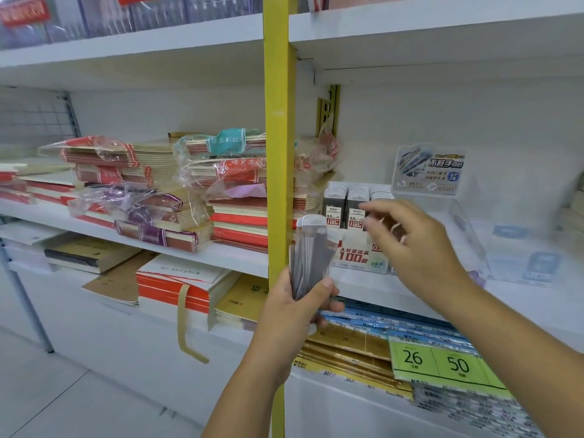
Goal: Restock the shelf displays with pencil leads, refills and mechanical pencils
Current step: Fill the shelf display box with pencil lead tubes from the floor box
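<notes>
My left hand (295, 308) grips a fanned bundle of grey pencil lead cases (311, 251) with white caps, held upright in front of the yellow shelf post. A white display box (354, 256) with red print sits on the middle shelf just right of the post, with rows of grey lead cases (346, 200) standing in it. My right hand (410, 241) hovers in front of the box's right side, blurred, fingers loosely curled; whether it holds a case I cannot tell.
The yellow post (279, 153) divides the shelving. Stacks of wrapped notebooks (196, 191) fill the middle shelf to the left. A clear acrylic stand (428, 172) with a printed card is behind the box. Blue and gold packets and a green card (439, 361) lie on the lower shelf.
</notes>
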Demonstrator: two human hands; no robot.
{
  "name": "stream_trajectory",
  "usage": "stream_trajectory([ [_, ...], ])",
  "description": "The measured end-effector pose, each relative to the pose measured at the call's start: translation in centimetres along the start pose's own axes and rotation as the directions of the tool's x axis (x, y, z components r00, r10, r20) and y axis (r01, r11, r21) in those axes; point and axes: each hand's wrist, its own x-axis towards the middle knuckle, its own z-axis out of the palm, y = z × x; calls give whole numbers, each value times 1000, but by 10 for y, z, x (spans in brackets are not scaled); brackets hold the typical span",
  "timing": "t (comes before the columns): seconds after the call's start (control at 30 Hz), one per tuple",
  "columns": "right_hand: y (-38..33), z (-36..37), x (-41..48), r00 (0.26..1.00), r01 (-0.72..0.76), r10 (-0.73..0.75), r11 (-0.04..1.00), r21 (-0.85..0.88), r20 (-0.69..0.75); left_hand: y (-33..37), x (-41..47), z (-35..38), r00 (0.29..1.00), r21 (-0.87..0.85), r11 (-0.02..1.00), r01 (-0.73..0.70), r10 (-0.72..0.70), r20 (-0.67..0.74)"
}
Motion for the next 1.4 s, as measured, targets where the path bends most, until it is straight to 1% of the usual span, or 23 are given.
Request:
stream_trajectory([
  [0.07,-10,6,-13,983,-132,104,972,193,148,1,-2,4,1000,15,1000,-4,4,27],
  [0.13,-14,12,-21,946,-267,190,915,301,264,1,-4,7,999,26,1000,-15,14,53],
  [0.3,-9,14,-21,916,-385,280,816,430,288,-2,-8,12,997,54,998,-21,17,82],
  [0.43,-2,9,-18,894,-443,299,704,555,334,1,-9,12,994,-1,1000,-23,23,102],
  [0.5,0,7,-19,899,-434,296,703,563,324,1,-9,12,994,9,999,-37,36,104],
  [0.6,-3,6,-20,901,-424,303,764,486,310,-1,-10,14,995,67,994,-80,75,72],
  [0.67,-7,7,-21,896,-435,324,777,455,304,-3,-9,14,993,106,988,-109,104,51],
  [0.8,-17,12,-22,901,-432,367,814,388,232,-3,-10,13,992,125,984,-124,119,51],
  [0.87,-20,14,-20,899,-437,381,817,376,218,-3,-10,12,992,121,985,-123,119,44],
  [0.97,-21,14,-16,891,-454,411,789,414,194,-4,-10,7,993,105,988,-117,114,35],
  [1.03,-20,12,-13,901,-432,392,782,449,183,-4,-9,3,994,92,990,-109,109,8],
  [1.13,-20,7,-8,939,-341,307,795,502,152,-2,-7,-7,991,51,994,-95,99,-91],
  [1.17,-20,5,-6,956,-289,269,815,503,113,-2,-6,-11,988,37,995,-92,96,-121],
  [1.23,-21,2,-4,982,-147,186,847,510,-26,-1,-3,-17,983,24,995,-99,102,-151],
  [1.3,-23,2,-2,978,4,95,880,475,-184,-1,-2,-21,980,22,994,-110,112,-166],
  [1.37,-21,6,0,965,76,31,918,389,-261,-1,-1,-23,979,24,994,-110,113,-171],
  [1.4,-20,9,2,965,82,11,936,341,-261,-1,-1,-23,979,26,994,-110,113,-170],
])
